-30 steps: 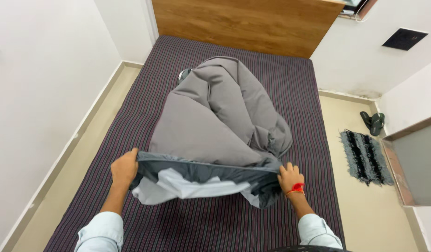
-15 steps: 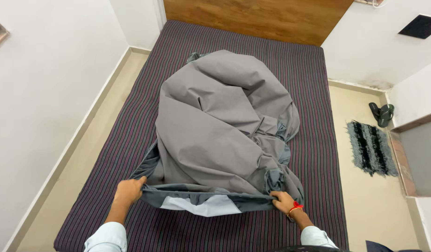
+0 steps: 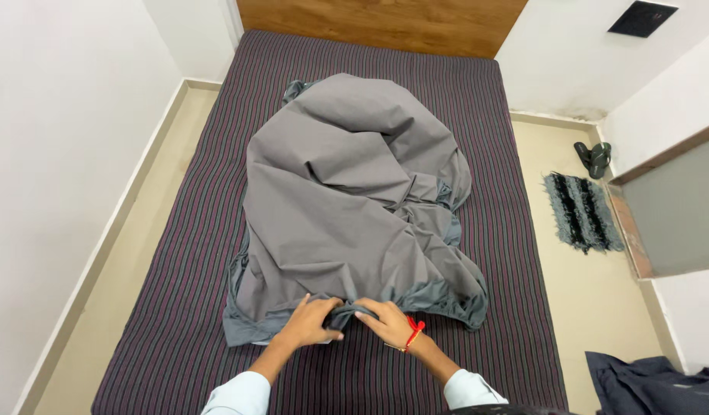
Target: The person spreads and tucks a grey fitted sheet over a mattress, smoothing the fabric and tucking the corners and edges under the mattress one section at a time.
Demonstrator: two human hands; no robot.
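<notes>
A large grey bed sheet (image 3: 347,200) lies rumpled in a heap on a mattress with a dark striped cover (image 3: 477,107). My left hand (image 3: 308,323) and my right hand (image 3: 389,323) are together at the sheet's near edge, both gripping a bunch of the darker grey hem between them. A red thread band is on my right wrist. The sheet's near corners spread out to either side of my hands.
A wooden headboard (image 3: 385,23) stands at the far end. White walls close in on the left and right. A striped floor mat (image 3: 581,211) and a pair of dark sandals (image 3: 594,157) lie on the beige floor at right. Dark cloth (image 3: 654,384) sits bottom right.
The sheet was held up stretched between my hands, then dropped onto the mattress. My hands have come together from the two corners to the middle of the near edge.
</notes>
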